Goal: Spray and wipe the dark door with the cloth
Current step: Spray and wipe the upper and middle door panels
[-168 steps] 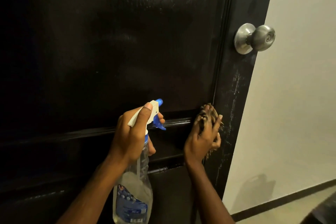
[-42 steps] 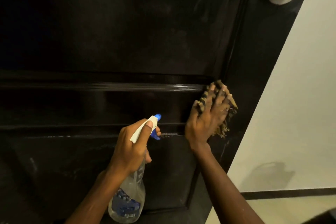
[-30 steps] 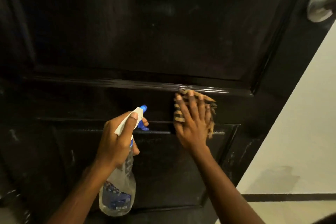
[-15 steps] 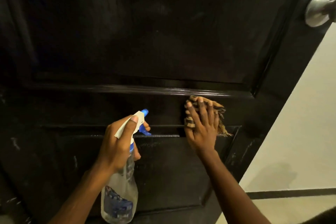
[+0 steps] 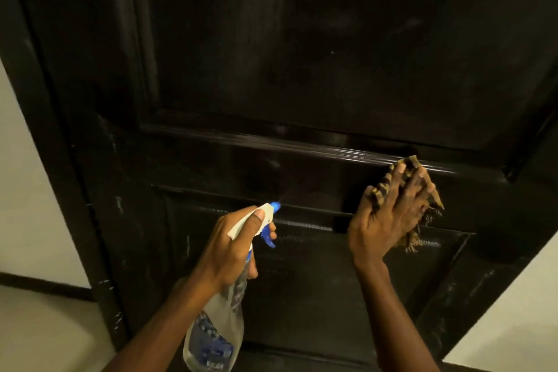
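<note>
The dark panelled door (image 5: 302, 54) fills most of the view. My left hand (image 5: 229, 248) grips a clear spray bottle (image 5: 217, 332) with a white and blue trigger head, its nozzle aimed at the door's middle rail, and a faint mist leaves the nozzle. My right hand (image 5: 389, 214) presses a brown striped cloth (image 5: 434, 199) flat against the middle rail at the right, fingers spread over it. The cloth's frayed edge hangs below my palm.
A dark door frame (image 5: 60, 160) runs down the left, with a pale wall (image 5: 27, 190) and dark skirting beside it. Pale wall (image 5: 513, 311) also shows at the lower right past the door's edge. White scuffs mark the door's lower part.
The view has swung left, so the knob is out of sight and the left frame shows. My right hand with the cloth has slid right along the rail. Mist now leaves the nozzle.
</note>
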